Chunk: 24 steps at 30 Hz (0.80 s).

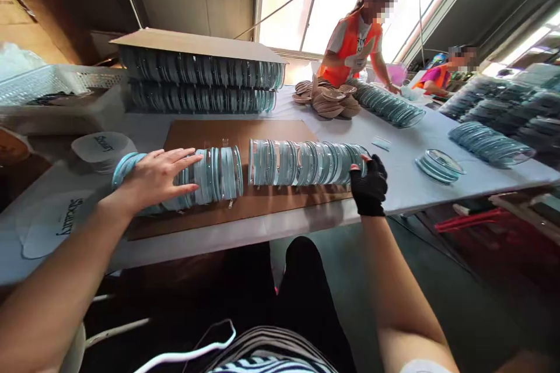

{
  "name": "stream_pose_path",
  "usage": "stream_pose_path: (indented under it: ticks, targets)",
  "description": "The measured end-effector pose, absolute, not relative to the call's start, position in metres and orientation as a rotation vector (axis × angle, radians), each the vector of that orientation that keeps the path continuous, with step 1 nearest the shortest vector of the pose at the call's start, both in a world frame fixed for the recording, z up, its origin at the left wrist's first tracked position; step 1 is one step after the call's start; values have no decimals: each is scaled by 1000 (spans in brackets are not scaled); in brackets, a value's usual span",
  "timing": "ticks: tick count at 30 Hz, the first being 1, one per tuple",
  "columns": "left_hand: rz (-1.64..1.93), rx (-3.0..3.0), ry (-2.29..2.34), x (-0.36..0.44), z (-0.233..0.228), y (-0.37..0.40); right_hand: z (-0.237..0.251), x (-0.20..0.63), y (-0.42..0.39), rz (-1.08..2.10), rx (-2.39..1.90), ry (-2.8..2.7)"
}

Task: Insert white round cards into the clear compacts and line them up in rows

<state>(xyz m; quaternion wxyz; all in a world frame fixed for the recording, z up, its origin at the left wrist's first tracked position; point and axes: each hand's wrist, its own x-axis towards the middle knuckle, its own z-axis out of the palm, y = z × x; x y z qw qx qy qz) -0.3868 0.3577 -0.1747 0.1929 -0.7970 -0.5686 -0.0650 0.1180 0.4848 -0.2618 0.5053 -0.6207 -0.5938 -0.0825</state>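
Left hand (160, 178), bare, laid flat with fingers spread wide over the left part of a long row of round, clear pale-blue plastic cases (219, 173) standing on edge, pressing down without closing around anything. Right hand (370, 186), in a black fingerless glove, curled against the right end of the same row, pushing inward at the last case, fingers bent but gripping nothing fully. Row lying across a flat brown cardboard sheet (245, 131) on the white-covered counter (406, 180), split by a narrow gap near the middle into 2 sections. Behind the sheet, 2 stacked rows of the same blue cases (201, 84) under a flat cardboard lid (192, 44). At left, round white printed labels (102, 145) and a white plastic mesh basket (56, 81). Farther along the counter, a heap of tan round pads (328, 102), a slanted line of blue cases (387, 106), and small loose stacks of cases (440, 164) at right. At the far end, a person in an orange vest (352, 46) leaning over the counter, and a second seated person (441, 76) beside.
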Motion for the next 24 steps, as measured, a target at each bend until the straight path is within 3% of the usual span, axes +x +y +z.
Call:
stream_pose_path:
  ticks: [3, 9, 21, 24]
  targets:
    - [-158, -2256, -1586, -382, -171, 368, -282, 154, 504, -182, -1547, -1204]
    - [-140, -2280, -1673, -361, -168, 386, -314, 172, 539, 361, -1627, -950]
    - [-116, -2354, -1720, -352, -159, 405, -331, 180, 549, 480, -1507, -1039]
    - [-260, -2278, -1727, -344, -157, 395, -330, 179, 552, 525, -1463, -1014]
